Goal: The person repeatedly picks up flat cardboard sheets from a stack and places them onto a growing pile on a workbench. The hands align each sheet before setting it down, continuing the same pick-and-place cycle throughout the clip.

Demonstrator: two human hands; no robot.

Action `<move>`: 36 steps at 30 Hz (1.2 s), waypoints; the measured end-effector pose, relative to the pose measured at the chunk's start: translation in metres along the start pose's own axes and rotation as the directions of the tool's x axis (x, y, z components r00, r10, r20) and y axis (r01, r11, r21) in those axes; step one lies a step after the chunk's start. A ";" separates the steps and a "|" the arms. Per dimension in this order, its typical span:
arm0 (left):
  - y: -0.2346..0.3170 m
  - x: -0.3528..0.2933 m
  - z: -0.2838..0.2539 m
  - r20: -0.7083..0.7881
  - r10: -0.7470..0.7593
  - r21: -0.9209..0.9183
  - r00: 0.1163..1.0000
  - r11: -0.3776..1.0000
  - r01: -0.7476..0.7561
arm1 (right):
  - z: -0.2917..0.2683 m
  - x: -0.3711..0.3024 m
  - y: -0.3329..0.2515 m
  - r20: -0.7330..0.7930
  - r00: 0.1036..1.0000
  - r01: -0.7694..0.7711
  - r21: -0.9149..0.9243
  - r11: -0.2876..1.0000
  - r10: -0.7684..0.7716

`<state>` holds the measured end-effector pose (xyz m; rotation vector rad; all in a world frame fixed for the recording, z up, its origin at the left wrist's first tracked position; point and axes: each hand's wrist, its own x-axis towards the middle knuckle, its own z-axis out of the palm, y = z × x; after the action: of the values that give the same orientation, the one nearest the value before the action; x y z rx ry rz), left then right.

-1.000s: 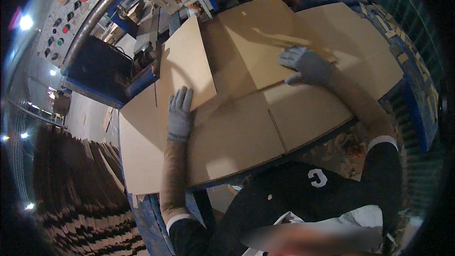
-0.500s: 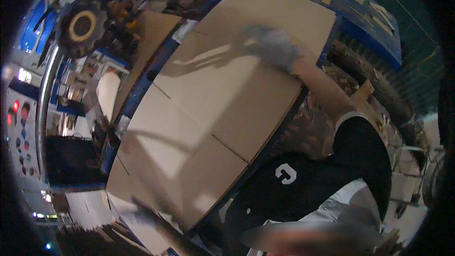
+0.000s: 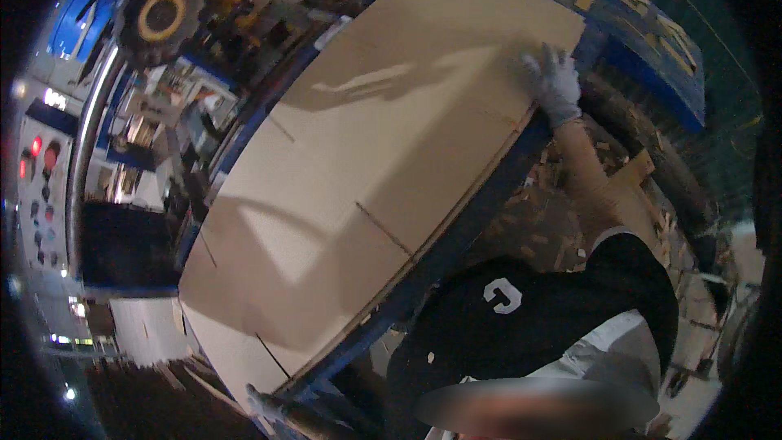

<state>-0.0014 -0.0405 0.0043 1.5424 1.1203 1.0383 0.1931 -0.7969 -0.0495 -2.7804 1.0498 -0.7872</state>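
Note:
A large brown cardboard sheet (image 3: 342,171) with dark slots cut into its edges lies slantwise on a blue-framed machine table (image 3: 358,342). Its near long edge shows more than one layer. My right hand (image 3: 558,85), in a pale glove, rests on the right edge by the far end, fingers spread apart. Down at the near left corner, my gloved left hand (image 3: 277,409) touches the sheet's end with fingers stretched out; part of it is hard to make out. Shadows of the arms fall across the cardboard.
To the left stand a black handwheel (image 3: 161,18), a bent metal rail (image 3: 91,126) and a control panel (image 3: 42,187) with lit red lamps. Cardboard scraps (image 3: 643,33) cover a blue surface at far right. More offcuts (image 3: 538,232) litter the floor beside me.
My right hand has moved right, from over the sheet to its edge. My left hand has slid down to the near corner. The cardboard has shifted slightly, showing a layered near edge.

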 end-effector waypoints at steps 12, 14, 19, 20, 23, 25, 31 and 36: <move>0.017 0.098 -0.042 0.516 -0.016 -0.490 0.857 0.814 0.311 | -0.043 0.075 -0.016 -0.224 0.949 0.159 0.947 0.279 0.220; 0.007 0.096 -0.037 0.601 0.000 -0.327 0.799 0.912 0.246 | -0.085 0.076 -0.030 -0.095 0.991 0.092 0.995 0.029 0.098; 0.016 -0.004 -0.021 0.319 0.397 -0.306 0.861 0.903 -0.303 | -0.169 -0.022 -0.039 -0.168 0.985 0.128 0.866 0.483 0.040; 0.019 -0.033 -0.020 0.345 0.379 -0.470 0.859 0.861 -0.192 | -0.177 -0.051 -0.033 -0.262 0.965 0.187 0.646 0.740 -0.015; 0.033 -0.097 -0.002 0.392 0.432 -0.262 0.812 0.899 -0.352 | -0.164 -0.111 -0.035 -0.229 0.659 0.721 0.465 0.514 -0.717; 0.039 -0.130 0.011 0.597 0.545 -0.099 0.588 0.778 -0.621 | -0.145 -0.121 -0.042 -0.231 0.171 0.834 0.551 0.016 -0.958; 0.055 -0.156 0.064 0.909 0.404 -0.167 -0.099 0.135 -0.977 | -0.100 -0.114 -0.082 0.058 -0.041 0.850 0.527 -0.005 -0.997; 0.058 -0.141 0.078 0.901 0.421 -0.167 -0.108 0.107 -0.980 | -0.083 -0.083 -0.108 0.000 -0.037 0.881 0.473 -0.033 -0.999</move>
<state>0.0519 -0.2012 0.0301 3.0010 -0.5564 0.3115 0.1646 -0.6517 0.0116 -2.6863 -1.3674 -0.2877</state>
